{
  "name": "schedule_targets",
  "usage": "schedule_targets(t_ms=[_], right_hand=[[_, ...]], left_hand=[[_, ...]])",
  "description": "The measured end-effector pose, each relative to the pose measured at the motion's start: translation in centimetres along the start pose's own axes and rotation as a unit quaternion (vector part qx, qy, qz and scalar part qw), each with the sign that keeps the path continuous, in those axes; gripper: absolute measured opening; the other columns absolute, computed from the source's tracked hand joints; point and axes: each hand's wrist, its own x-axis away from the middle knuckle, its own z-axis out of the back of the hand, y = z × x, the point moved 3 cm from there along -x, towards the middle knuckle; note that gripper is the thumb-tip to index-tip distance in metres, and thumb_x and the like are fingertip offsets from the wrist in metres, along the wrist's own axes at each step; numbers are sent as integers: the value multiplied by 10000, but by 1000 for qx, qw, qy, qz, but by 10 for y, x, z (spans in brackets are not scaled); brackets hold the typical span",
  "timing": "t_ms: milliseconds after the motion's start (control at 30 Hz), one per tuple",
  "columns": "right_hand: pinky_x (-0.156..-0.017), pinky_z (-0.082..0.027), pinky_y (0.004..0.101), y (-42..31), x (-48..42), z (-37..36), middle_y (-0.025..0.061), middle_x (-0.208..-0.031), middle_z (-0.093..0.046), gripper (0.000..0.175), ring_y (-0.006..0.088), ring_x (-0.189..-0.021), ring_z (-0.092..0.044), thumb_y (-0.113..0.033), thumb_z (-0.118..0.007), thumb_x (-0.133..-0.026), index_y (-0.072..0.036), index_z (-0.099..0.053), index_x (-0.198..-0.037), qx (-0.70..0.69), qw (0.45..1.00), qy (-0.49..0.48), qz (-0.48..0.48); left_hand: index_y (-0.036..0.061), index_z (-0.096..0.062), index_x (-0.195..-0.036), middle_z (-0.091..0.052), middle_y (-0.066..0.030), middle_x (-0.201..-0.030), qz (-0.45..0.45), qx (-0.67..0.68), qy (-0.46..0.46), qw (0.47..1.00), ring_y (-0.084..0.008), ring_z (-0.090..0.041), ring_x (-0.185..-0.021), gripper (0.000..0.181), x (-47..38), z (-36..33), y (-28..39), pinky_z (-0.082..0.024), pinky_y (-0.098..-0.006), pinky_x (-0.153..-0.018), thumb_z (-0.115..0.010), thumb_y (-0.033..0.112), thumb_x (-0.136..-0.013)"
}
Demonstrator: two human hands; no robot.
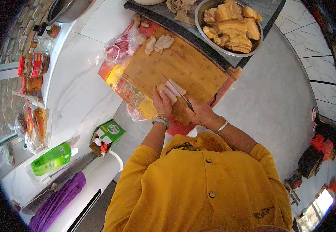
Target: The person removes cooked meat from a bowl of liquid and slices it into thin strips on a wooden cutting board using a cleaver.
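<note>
A wooden cutting board lies in front of me. My left hand presses on a piece of pale, fatty meat near the board's front edge. In my right hand is a knife with a dark handle; its thin blade points away from me and rests at the meat's right part. Whether the blade has passed through the meat cannot be seen. A slice lies beside the blade. Pale meat pieces sit at the board's far left corner.
Beyond the board, a steel bowl holds several chunks of cooked meat. A plastic bag of meat touches the board's left side. Bones lie at the back. Jars and a green box stand at the left.
</note>
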Motion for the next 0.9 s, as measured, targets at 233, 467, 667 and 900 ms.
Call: schedule_targets(t_ms=[233, 467, 667, 900], right_hand=[[-593, -436, 482, -10, 11, -18, 232, -715, -527, 174, 434, -660, -535, -114, -524, -834, 9, -434, -916, 81, 995, -24, -58], [-564, -450, 459, -14, 26, -32, 227, -711, -532, 195, 399, -661, -557, -110, -552, -820, 8, -422, -906, 131, 991, 2, -14], [-574, -460, 461, -14, 29, -34, 234, -726, -544, 201, 397, -681, -570, -123, -553, -824, 6, -423, -908, 138, 990, -5, -28], [-577, -461, 470, -12, 33, -37, 238, -720, -546, 207, 410, -687, -570, -136, -539, -835, 13, -422, -919, 125, 992, 14, -8]], left_hand=[[-50, -421, -1219, -504, -237, -1123, -14, -9, 18, 1000, -359, -481, -1046, 438, 2, -6, -3, -374, -397, -915, -407, 279, -930], [-46, -439, -1205, -492, -234, -1121, 19, -12, -2, 1000, -353, -469, -1044, 431, -3, -12, -25, -362, -398, -918, -385, 288, -938], [-35, -446, -1200, -491, -223, -1109, 31, 64, 28, 997, -337, -467, -1041, 429, -4, -19, -29, -355, -394, -913, -370, 303, -947], [-30, -438, -1221, -494, -213, -1121, 37, 99, 27, 994, -332, -472, -1035, 429, -4, -21, -38, -359, -396, -912, -365, 296, -951]])
